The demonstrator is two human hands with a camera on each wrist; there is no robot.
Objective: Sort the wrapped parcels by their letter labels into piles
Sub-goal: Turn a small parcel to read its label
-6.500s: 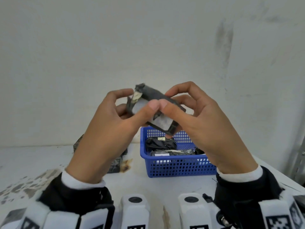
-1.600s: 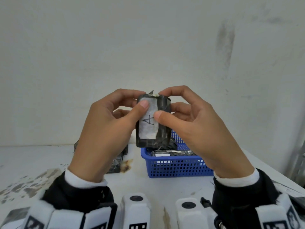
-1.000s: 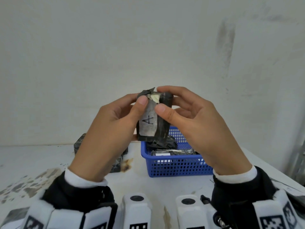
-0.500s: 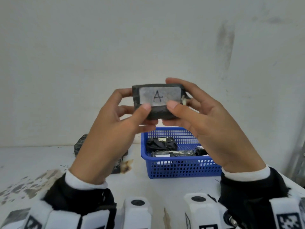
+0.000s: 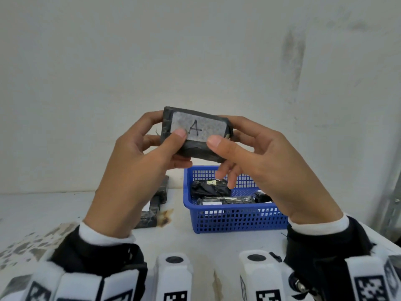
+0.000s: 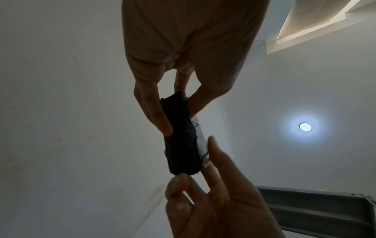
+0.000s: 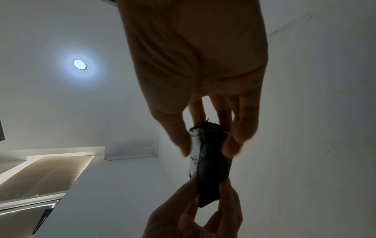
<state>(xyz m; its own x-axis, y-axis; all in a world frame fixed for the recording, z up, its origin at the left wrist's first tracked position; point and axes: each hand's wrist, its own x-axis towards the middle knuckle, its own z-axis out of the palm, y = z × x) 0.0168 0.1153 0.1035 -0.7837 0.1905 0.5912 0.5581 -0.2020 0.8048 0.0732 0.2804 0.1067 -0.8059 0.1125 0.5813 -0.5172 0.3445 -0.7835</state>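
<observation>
A black-wrapped parcel (image 5: pixel 196 148) with a white label marked "A" is held up in front of the wall, label towards me, lying lengthwise and tilted down to the right. My left hand (image 5: pixel 168 131) pinches its left end, thumb on the label and fingers behind. My right hand (image 5: pixel 223 131) pinches the right end the same way, while its lower fingers hang curled below. The left wrist view shows the parcel (image 6: pixel 181 136) edge-on between both hands. The right wrist view also shows the parcel (image 7: pixel 211 164) edge-on.
A blue mesh basket (image 5: pixel 234 216) stands on the white table behind my hands, with several black parcels (image 5: pixel 210 189) in it. A pile of black parcels (image 5: pixel 155 205) lies left of the basket, partly hidden by my left hand. The wall is close behind.
The parcel was turned from upright to lengthwise, label towards me. In the last half second it shifted slightly left and tilted, and my right hand's lower fingers came off its underside.
</observation>
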